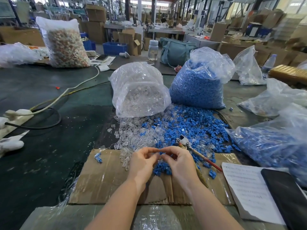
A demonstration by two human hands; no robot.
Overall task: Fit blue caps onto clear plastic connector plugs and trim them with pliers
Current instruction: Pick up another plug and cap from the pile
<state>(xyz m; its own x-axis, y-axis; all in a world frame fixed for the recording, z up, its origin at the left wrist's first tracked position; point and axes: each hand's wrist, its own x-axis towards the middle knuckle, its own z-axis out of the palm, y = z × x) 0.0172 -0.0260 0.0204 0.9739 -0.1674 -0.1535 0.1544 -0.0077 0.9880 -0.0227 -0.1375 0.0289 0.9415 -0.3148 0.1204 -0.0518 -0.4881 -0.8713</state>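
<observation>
My left hand (142, 161) and my right hand (178, 161) meet fingertip to fingertip above a sheet of cardboard (103, 178). Between them they pinch a small piece, a blue cap (160, 153) showing at the right fingertips; the clear plug is mostly hidden by the fingers. Loose clear plugs (127, 140) lie heaped just beyond the left hand. Loose blue caps (191, 125) spread beyond the right hand. The pliers (197, 151) with red handles lie on the caps, right of my right hand. One capped piece (98, 157) lies on the cardboard at the left.
A bag of clear plugs (139, 90) and a bag of blue caps (199, 87) stand behind the piles. Another bag of blue parts (272, 146) lies at the right, by a paper sheet (249, 188) and a black phone (287, 196). A power strip (15, 117) and cable lie left.
</observation>
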